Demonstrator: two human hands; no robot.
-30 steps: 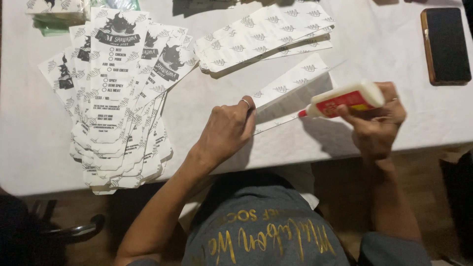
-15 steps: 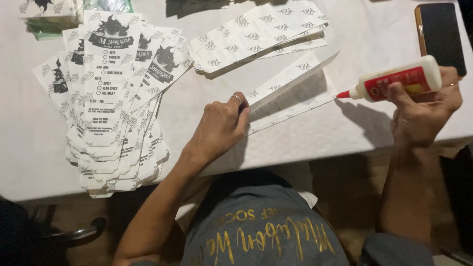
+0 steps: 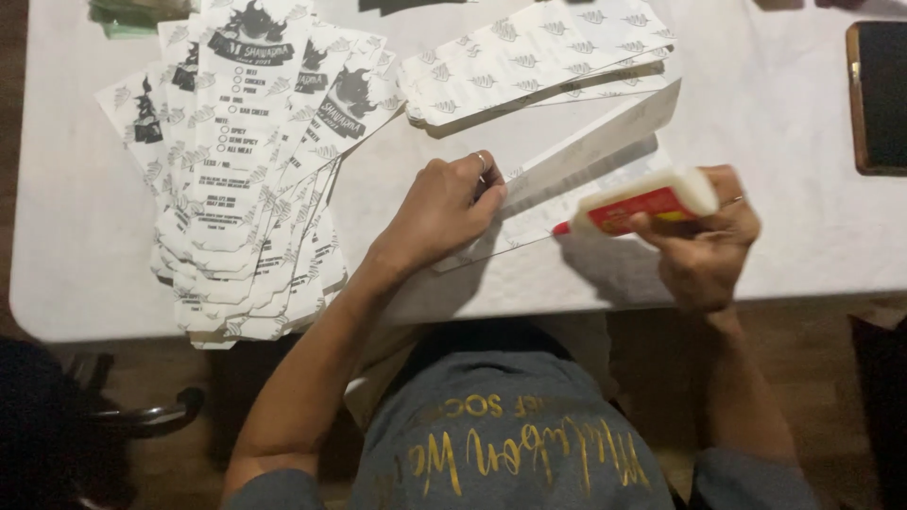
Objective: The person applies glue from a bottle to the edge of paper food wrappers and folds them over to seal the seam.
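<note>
Currently, left hand (image 3: 442, 212) presses the folded paper sleeve (image 3: 567, 184) flat near the table's (image 3: 812, 246) front edge; right hand (image 3: 704, 241) grips the glue bottle (image 3: 638, 203), nozzle at the seam. Risk: squeezing hard smears glue beyond the flap.

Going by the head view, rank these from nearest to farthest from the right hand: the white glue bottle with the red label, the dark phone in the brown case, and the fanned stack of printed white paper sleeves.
1. White glue bottle with the red label: held in the right hand.
2. Dark phone in the brown case: up at the table's right edge.
3. Fanned stack of printed white paper sleeves: far left, beyond the left hand.
</note>
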